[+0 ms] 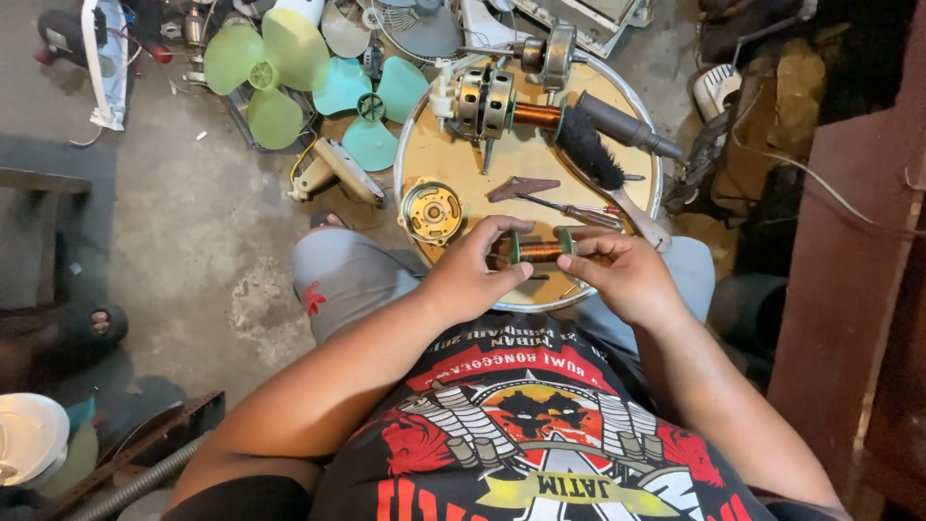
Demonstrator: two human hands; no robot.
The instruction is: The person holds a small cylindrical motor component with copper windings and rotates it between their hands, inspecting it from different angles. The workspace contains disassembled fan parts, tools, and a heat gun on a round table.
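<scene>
A small spool of copper wire with green end flanges is held between both hands over the near edge of a round wooden table. My left hand pinches its left end with thumb and fingers. My right hand grips its right end. On the table beyond lie a yellow motor end cap, a screwdriver, pliers with reddish handles, a black brush, and a fan motor with copper winding.
Green and teal fan blades and other fan parts lie on the concrete floor at the back left. A dark red panel stands to the right. Another person's sandalled foot shows at the left. A metal bracket and hose lie near left.
</scene>
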